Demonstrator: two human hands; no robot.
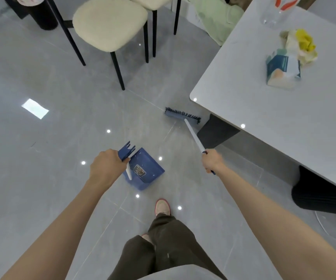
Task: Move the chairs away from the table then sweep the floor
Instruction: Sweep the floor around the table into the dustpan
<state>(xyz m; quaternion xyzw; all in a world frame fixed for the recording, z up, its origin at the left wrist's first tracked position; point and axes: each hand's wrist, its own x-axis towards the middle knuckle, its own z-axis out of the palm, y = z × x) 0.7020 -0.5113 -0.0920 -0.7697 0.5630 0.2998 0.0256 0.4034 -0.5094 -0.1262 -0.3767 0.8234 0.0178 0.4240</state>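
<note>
My right hand (212, 161) grips the white handle of a blue broom (182, 114), whose bristle head rests on the grey tiled floor beside the table's corner. My left hand (106, 166) holds the handle of a blue dustpan (143, 170), which sits on the floor just ahead of my feet. Two cream-cushioned chairs (109, 23) with black legs stand apart from the white table (264, 110), up at the top of the view.
On the table lie a tissue pack (283, 69), a yellow and white cloth (302, 45) and a clear glass (274, 15). A black bin (39, 15) stands at top left. A pale green cloth (217, 19) lies beyond the table. Dark table legs (216, 132) stand beneath.
</note>
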